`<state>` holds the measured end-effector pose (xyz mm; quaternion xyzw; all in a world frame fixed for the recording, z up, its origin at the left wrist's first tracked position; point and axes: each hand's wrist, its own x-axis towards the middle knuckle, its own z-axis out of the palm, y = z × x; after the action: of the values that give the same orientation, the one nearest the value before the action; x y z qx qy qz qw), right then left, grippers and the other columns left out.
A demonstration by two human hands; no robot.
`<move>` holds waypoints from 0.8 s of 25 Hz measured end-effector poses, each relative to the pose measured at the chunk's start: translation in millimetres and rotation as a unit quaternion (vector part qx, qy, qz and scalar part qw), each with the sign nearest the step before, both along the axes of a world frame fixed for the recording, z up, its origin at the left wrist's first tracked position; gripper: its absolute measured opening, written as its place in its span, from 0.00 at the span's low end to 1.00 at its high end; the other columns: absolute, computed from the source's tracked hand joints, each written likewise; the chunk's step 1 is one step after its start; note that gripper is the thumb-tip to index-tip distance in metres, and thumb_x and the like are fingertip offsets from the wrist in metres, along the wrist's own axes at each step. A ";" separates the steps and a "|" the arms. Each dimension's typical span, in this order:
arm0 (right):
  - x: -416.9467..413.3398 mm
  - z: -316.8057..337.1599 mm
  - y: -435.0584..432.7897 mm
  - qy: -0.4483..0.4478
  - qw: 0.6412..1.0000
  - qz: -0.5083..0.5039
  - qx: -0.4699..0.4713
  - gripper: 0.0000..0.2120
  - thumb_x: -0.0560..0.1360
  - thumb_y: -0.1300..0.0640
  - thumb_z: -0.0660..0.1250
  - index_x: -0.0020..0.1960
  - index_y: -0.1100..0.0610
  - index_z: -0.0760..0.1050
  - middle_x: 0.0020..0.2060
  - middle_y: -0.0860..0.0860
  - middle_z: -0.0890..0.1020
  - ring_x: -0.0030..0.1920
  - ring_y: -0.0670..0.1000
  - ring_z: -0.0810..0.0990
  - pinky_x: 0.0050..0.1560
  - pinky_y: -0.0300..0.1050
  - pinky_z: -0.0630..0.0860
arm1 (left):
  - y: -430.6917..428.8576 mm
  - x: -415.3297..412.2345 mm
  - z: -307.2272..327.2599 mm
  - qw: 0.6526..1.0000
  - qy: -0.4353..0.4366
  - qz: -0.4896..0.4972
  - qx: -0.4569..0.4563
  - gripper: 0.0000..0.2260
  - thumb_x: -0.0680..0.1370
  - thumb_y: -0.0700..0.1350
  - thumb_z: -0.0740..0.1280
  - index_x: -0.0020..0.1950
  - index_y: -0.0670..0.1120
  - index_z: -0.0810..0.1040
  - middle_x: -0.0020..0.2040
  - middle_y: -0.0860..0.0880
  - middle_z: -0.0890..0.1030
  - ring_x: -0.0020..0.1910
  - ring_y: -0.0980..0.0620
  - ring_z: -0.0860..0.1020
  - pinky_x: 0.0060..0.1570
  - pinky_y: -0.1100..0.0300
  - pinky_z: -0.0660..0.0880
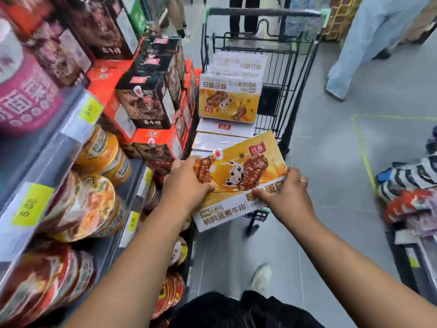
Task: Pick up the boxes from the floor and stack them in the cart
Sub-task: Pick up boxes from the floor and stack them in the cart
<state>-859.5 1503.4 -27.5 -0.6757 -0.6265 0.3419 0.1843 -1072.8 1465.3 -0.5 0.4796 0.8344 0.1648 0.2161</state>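
Grey shop floor [331,143] lies under me, next to a full shelf [78,124]. I see the yellow box [238,183] up in the air, tilted, just over the near end of the cart [264,12]. My left grip [186,183] holds its left edge. My right grip [283,192] pinches the near right edge. One on each side, so it will not slip. I think it goes on the flat boxes [224,138] below. The standing boxes [228,98] are farther in.

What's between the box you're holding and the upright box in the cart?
In the head view, a row of white-faced boxes in the cart fills the stretch between the held box and the upright box.
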 end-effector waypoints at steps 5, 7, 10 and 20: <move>-21.7 -8.6 90.1 -0.003 1.000 0.006 -0.024 0.39 0.66 0.43 0.77 0.65 0.58 0.61 0.62 0.57 0.67 0.54 0.59 0.76 0.50 0.47 0.72 | 91.5 -20.3 -0.2 1.000 0.017 -0.007 -0.006 0.32 0.69 0.52 0.76 0.70 0.55 0.69 0.64 0.45 0.72 0.60 0.42 0.75 0.62 0.53 0.71; -36.0 -16.6 123.9 -0.008 0.999 0.000 -0.035 0.38 0.66 0.42 0.76 0.65 0.58 0.61 0.62 0.58 0.67 0.55 0.59 0.76 0.51 0.48 0.74 | 130.8 -34.4 -3.8 0.999 0.036 -0.016 -0.009 0.32 0.69 0.52 0.76 0.71 0.56 0.68 0.65 0.46 0.70 0.60 0.42 0.75 0.62 0.53 0.70; -60.3 -31.0 168.6 -0.012 0.998 -0.022 -0.051 0.38 0.68 0.41 0.75 0.65 0.59 0.61 0.63 0.60 0.69 0.56 0.60 0.75 0.53 0.51 0.75 | 189.4 -57.7 -10.5 0.997 0.061 -0.042 -0.017 0.33 0.69 0.51 0.76 0.72 0.56 0.67 0.67 0.47 0.68 0.64 0.41 0.72 0.66 0.50 0.68; -118.2 -73.1 253.6 0.014 0.987 -0.087 -0.136 0.33 0.68 0.40 0.73 0.60 0.57 0.62 0.56 0.54 0.76 0.60 0.61 0.73 0.58 0.53 0.74 | 303.9 -102.4 -47.2 0.987 0.119 -0.107 0.001 0.28 0.74 0.40 0.70 0.72 0.54 0.65 0.73 0.48 0.62 0.65 0.36 0.67 0.64 0.44 0.68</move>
<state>-977.7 1757.0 -100.7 -0.7414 -0.5106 0.4161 0.1281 -1175.2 1769.2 -47.7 0.5825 0.7978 0.0837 0.1310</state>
